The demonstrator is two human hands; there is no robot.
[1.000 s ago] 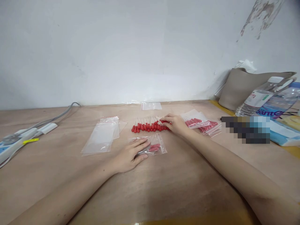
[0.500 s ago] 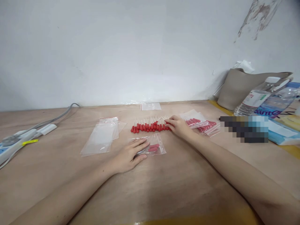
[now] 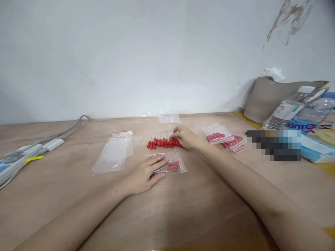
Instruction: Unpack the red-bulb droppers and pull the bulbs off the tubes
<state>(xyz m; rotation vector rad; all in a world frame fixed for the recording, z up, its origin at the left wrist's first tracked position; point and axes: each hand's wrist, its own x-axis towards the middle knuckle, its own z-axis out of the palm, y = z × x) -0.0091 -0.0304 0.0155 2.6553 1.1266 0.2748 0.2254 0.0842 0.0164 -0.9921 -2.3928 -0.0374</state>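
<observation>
A row of thin pale sticks with red bulb-like tips (image 3: 162, 142) lies on the table, tips toward me. At its right end, my right hand (image 3: 185, 137) has its fingers bent together over the sticks; whatever lies between the fingertips is hidden. My left hand (image 3: 146, 172) rests flat, fingers stretched, on the left part of a clear zip bag (image 3: 181, 164). Inside that bag, red tips (image 3: 172, 165) show beside my fingers. Right of the row, filled zip bags (image 3: 221, 137) with red tips overlap in a pile.
Flat zip bags (image 3: 111, 153) are stacked left of the row, and another bag (image 3: 169, 119) lies near the wall. A power strip (image 3: 19, 162) with a grey cable is at far left. On the right stand a beige bin (image 3: 264, 99), plastic bottles (image 3: 284, 111) and a blue packet (image 3: 316, 148).
My right hand has moved left along the row, and its fingers are more bent. The right end of the visible red tips is now further left. My left hand stays on the bag.
</observation>
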